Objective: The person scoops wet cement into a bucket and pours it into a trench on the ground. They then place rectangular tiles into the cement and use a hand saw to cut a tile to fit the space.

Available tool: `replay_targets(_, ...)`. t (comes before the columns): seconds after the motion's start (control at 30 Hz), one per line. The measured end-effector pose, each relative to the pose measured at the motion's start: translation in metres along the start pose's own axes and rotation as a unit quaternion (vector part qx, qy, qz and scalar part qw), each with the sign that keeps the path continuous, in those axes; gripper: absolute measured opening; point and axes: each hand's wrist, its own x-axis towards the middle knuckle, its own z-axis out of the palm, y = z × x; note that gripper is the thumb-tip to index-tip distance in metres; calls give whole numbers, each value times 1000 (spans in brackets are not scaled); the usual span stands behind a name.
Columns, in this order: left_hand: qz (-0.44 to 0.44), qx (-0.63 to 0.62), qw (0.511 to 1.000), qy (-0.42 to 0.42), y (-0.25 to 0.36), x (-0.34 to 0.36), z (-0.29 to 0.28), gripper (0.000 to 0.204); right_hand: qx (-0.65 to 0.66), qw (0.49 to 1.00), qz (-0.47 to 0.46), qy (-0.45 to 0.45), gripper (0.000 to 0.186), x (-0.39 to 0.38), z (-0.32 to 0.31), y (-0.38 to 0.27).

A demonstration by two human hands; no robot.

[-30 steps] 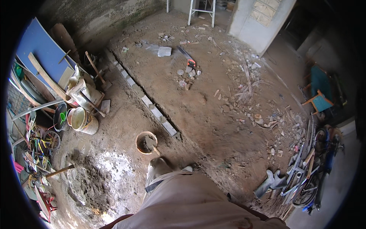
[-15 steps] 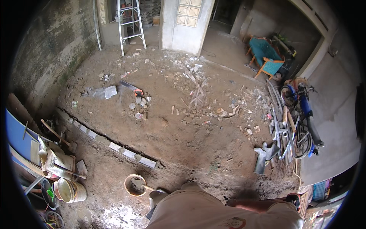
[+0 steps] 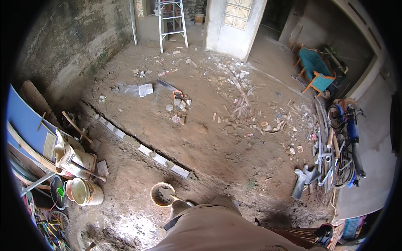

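Note:
Neither of my hands shows; my shirt (image 3: 226,230) and legs fill the lower middle. Close to my left leg stands a round bucket (image 3: 153,200) holding grey, wet-looking mortar (image 3: 163,193). A pale handle lies over its right rim, partly hidden by my leg. Ahead of it, a row of light blocks (image 3: 160,159) runs diagonally along a narrow trench in the bare soil. Farther off, a handsaw (image 3: 177,94) with an orange handle lies on the dirt.
Buckets (image 3: 94,194), a sack (image 3: 79,163) and long-handled tools crowd the left. Grey rubber boots (image 3: 299,184) lie by metal pipes and a blue bicycle (image 3: 351,129) at right. A ladder (image 3: 172,25) and teal bench (image 3: 316,69) stand at the back. Rubble is scattered across the ground.
My view has turned, so the scene sits farther right and most of it slightly lower. The forearm seen at the lower right before is out of view now.

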Motion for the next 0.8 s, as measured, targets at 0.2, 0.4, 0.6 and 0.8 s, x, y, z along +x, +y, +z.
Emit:
replay_targets(0.2,-17,-10,1000,-8,-14,-6,3,51,1,1000,-5,-1,19,10,-5,-9)
replay_targets(0.4,-21,-27,999,-18,-22,-9,6,51,-2,1000,4,-1,20,12,-26,-19)
replay_targets(0.6,-26,-42,999,-21,-34,-13,4,52,-14,1000,9,-6,20,18,-43,-32)
replay_targets(0.8,-21,-49,998,-32,-42,-8,0,52,-20,1000,21,-2,20,14,-55,-42)
